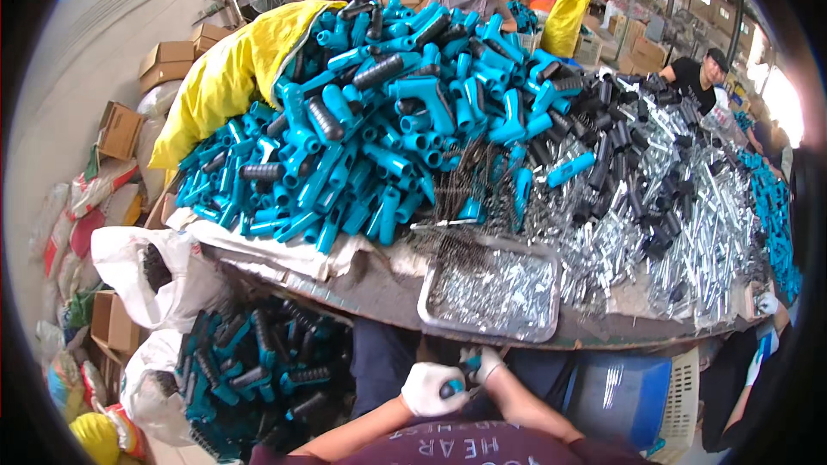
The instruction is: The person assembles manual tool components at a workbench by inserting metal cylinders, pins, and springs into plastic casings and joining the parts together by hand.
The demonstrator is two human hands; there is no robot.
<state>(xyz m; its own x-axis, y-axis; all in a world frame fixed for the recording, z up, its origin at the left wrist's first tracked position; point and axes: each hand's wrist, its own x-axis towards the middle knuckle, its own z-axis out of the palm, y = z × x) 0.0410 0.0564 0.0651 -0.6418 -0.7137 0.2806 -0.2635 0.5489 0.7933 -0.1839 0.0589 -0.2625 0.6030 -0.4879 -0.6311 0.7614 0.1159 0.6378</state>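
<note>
Close to my body, below the table's front edge, my left hand (428, 387) in a white glove is closed around a teal-and-black plastic handle (450, 389). Just beyond it, my gloved right hand (488, 363) is closed on a small dark teal part (470, 362). Whether both hands grip one piece or two, I cannot tell, since the gloves cover most of it. In front of them, a clear shallow tray (554, 327) full of small silvery metal parts sits at the table edge. Dark springs (458, 257) lie over its far left side.
Teal pistol-shaped handles (413, 103) form a large heap, beside a yellow sack (233, 69). Black sleeves (616, 133) and metal rods (706, 250) cover the right. Finished-looking handles (250, 370) fill a sack lower left; a blue bin (616, 400) stands lower right. Co-workers (702, 77) surround the table.
</note>
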